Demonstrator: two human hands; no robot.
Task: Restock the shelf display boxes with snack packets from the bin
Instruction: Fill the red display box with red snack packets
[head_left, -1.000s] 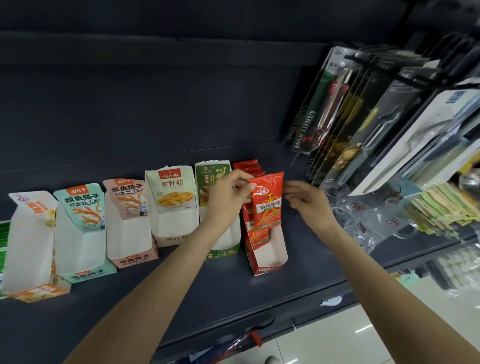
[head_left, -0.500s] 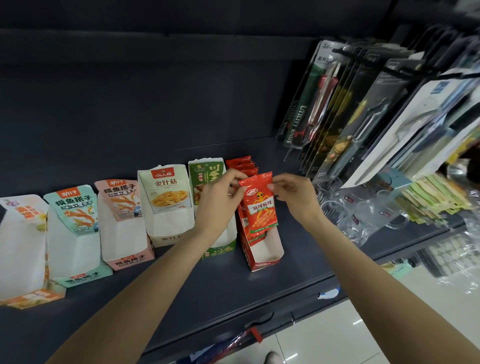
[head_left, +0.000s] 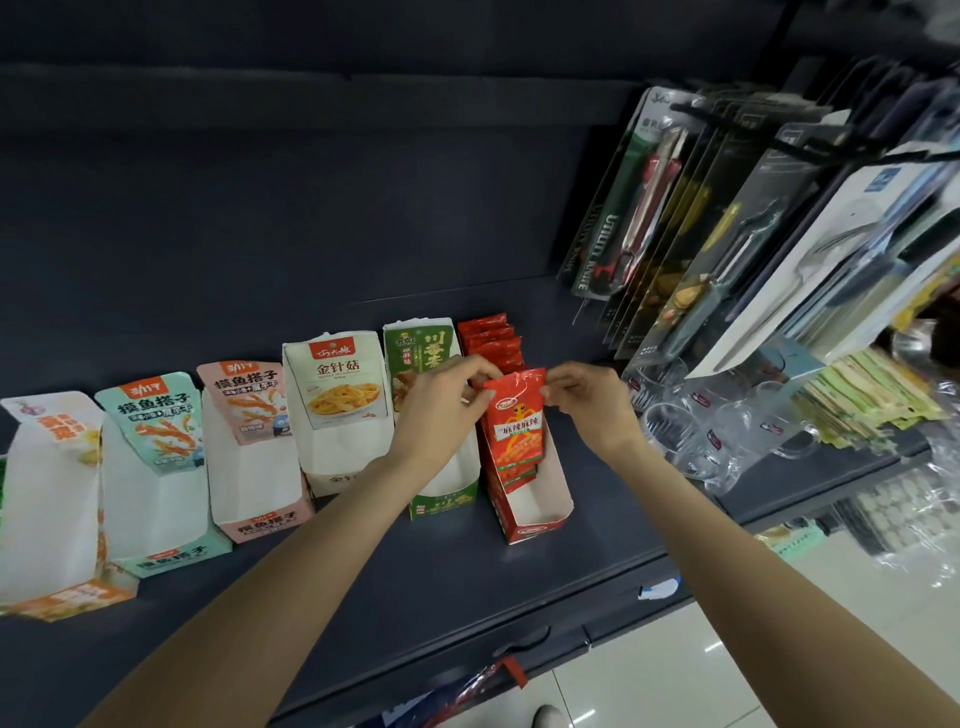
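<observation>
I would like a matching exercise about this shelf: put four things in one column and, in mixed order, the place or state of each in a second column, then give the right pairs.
Things
1. red packet
2. green display box
3. pink display box
4. utility knife pack

Places or states
A. hangs on a peg at the right
B. pinched at its top by both hands
C. directly left of the red box
D. between the teal box and the white box

Pairs: 1-B, 2-C, 3-D, 4-A

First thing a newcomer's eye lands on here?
Both hands, left and right, pinching the top corners of a red snack packet upright in the red display box, mid-shelf. Left of it runs a row of mostly empty display boxes; packaged utensils hang upper right.
</observation>
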